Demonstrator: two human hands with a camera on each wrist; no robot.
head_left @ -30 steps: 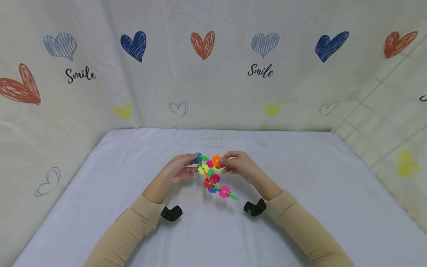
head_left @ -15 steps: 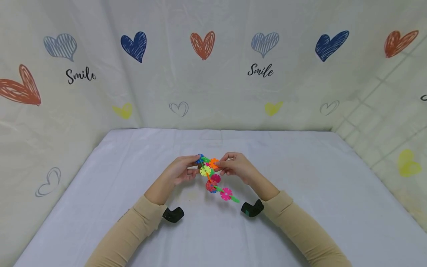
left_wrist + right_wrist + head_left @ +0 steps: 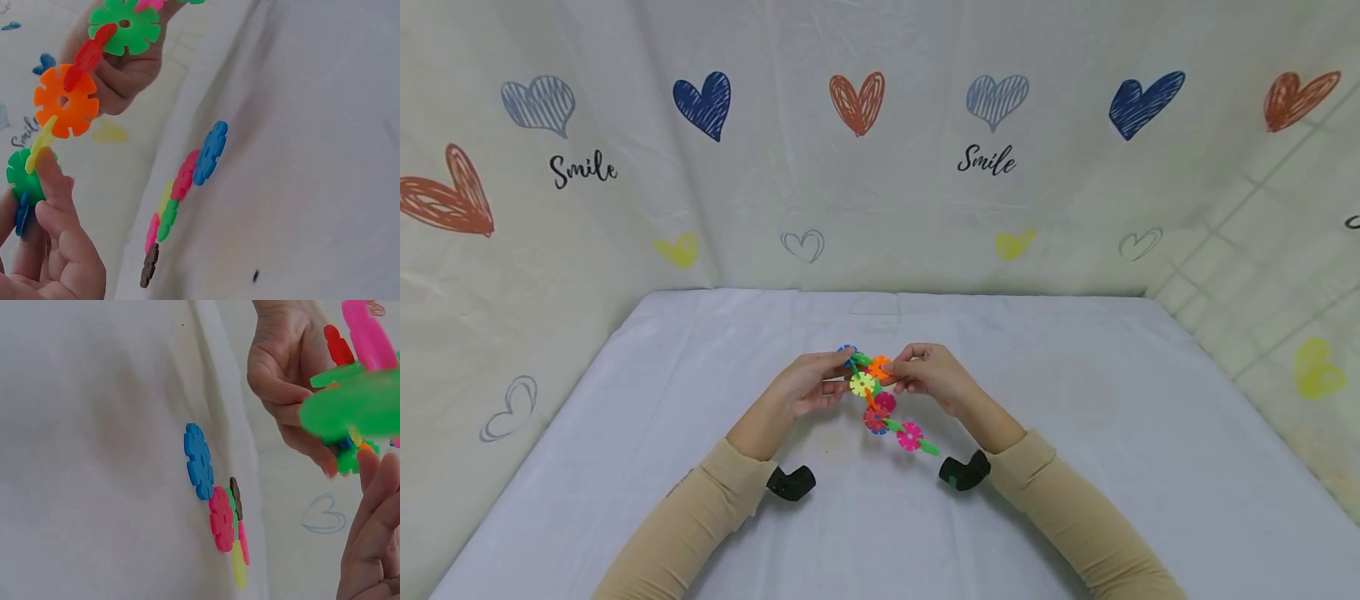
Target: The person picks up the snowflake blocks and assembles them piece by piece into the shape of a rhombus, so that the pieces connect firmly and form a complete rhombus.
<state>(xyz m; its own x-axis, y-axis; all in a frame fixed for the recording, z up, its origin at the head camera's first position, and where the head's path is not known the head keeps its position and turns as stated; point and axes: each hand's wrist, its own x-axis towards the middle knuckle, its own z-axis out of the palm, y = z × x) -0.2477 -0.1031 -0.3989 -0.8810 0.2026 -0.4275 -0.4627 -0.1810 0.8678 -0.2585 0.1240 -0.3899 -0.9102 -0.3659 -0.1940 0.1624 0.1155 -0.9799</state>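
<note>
A chain of plastic snowflake discs (image 3: 862, 384) hangs between my hands, its bright pieces slotted together crosswise. My left hand (image 3: 812, 385) pinches its upper end, at a blue disc (image 3: 847, 353) beside a green one. With thumb and fingertips my right hand (image 3: 934, 377) pinches an orange disc (image 3: 880, 367) right at that end. The wrist views show the chain's green, orange and red discs (image 3: 66, 101) running past the hands. Lower down, a pink disc (image 3: 910, 436) and a green disc end the chain nearest the body.
Several other snowflake discs, among them a blue disc (image 3: 199, 461), a pink disc (image 3: 222, 520) and a brown disc (image 3: 149, 265), lie grouped on the white-covered table (image 3: 1075, 375). A heart-printed curtain (image 3: 895, 192) rises behind. Black wrist devices (image 3: 792, 482) sit below both sleeves.
Both hands have shifted slightly toward the body. The orange disc in my right hand has moved a little left, closer to the green disc. Both grips stay the same.
</note>
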